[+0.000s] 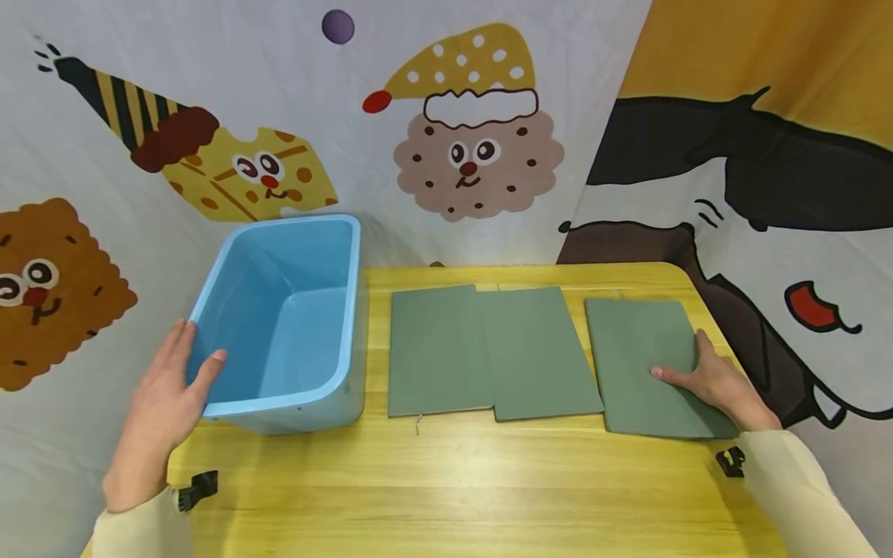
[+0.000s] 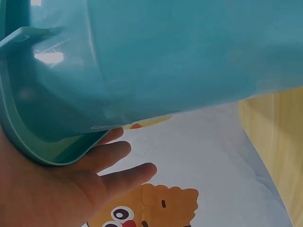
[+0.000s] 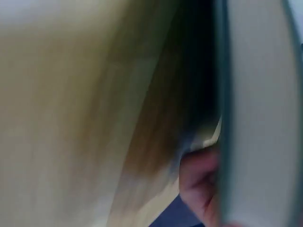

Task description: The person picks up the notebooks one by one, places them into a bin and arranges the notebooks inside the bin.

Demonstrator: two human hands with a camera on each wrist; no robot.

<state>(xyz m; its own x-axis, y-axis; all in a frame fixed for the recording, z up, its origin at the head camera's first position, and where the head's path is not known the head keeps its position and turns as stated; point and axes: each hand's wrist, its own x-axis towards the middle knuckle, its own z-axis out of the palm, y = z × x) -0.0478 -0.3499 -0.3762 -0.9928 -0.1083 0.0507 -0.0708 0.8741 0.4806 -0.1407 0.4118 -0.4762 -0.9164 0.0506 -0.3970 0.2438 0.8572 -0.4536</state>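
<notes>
A light-blue plastic bin [image 1: 307,399] stands at the table's left. My left hand [image 1: 163,395] rests at its left rim, thumb over the inner side and fingers straight along the outside. In the left wrist view those fingers [image 2: 130,178] reach past the curved rim. On the right, my right hand [image 1: 722,384] grips a green-covered book [image 1: 649,372], its thumb lying across the cover. The right wrist view is blurred; it shows the book's pale page edge [image 3: 260,113] and curled fingers [image 3: 199,175] at the cover's lower side.
Two more green-covered books, one on the left [image 1: 436,353] and one in the middle [image 1: 537,353], lie overlapping between bin and right hand. The yellow wood-grain table [image 1: 474,488] runs to a cloth backdrop [image 1: 279,46] with cartoon prints. Black straps [image 1: 198,490] are at both wrists.
</notes>
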